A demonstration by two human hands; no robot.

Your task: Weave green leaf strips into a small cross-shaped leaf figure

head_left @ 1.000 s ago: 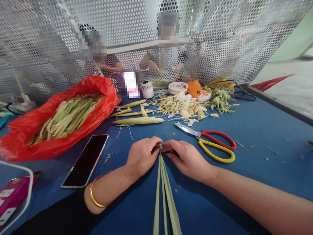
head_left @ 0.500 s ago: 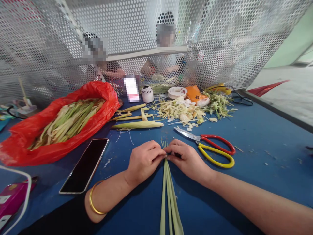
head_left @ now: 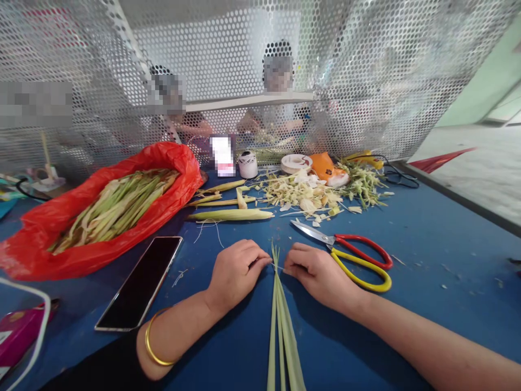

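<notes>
Though apart, both hands on thread, leaf strips btwn.

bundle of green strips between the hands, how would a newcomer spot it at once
On the blue table, find the left hand and the right hand. Between them, the bundle of green strips stretches toward the viewer. Unlike the heaped leaves in the red bag, it fans out from where a thin thread crosses it.

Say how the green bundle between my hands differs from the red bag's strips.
The bundle is a few strips; the bagged strips form a heap. Thread crosses the bundle near its far end; none shows on the bagged strips. The bundle looks pale green; the bagged strips mix green and straw-yellow. Both look long and narrow.
</notes>
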